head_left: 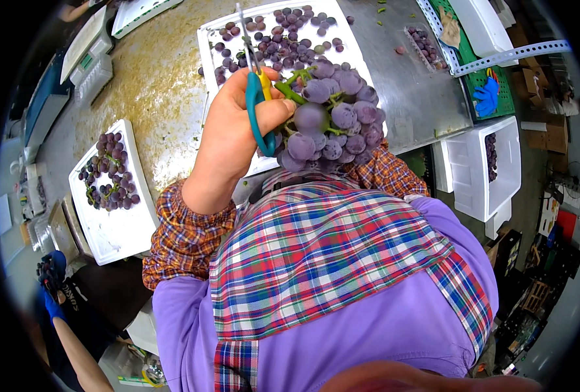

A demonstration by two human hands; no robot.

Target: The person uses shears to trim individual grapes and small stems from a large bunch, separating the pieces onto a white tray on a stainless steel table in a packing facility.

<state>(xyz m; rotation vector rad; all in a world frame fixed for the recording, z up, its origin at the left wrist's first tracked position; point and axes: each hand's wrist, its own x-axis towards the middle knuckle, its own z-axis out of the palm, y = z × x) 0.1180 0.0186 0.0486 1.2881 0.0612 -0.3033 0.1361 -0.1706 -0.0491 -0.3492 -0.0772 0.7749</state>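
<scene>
Scissors [258, 111] with teal and yellow handles are in my left hand [228, 124], blades pointing up and away. My fingers are closed around the handles. Just right of my thumb is a large bunch of dusky purple grapes [332, 117]. Its thick green stem [290, 93] meets my left thumb and index finger, seemingly pinched there. My right hand is hidden behind the bunch; only its checked sleeve cuff [385, 173] shows. Beyond the bunch, a white tray [213, 39] holds many loose purple and reddish grapes.
At left, another white tray [117, 238] bears a smaller grape bunch [113, 173]. A clear punnet of grapes [426, 47] stands at the far right, near a blue glove [486, 96]. A white crate [476, 173] is beside the metal table [427, 108]. Another person's blue-gloved hand [51, 304] appears lower left.
</scene>
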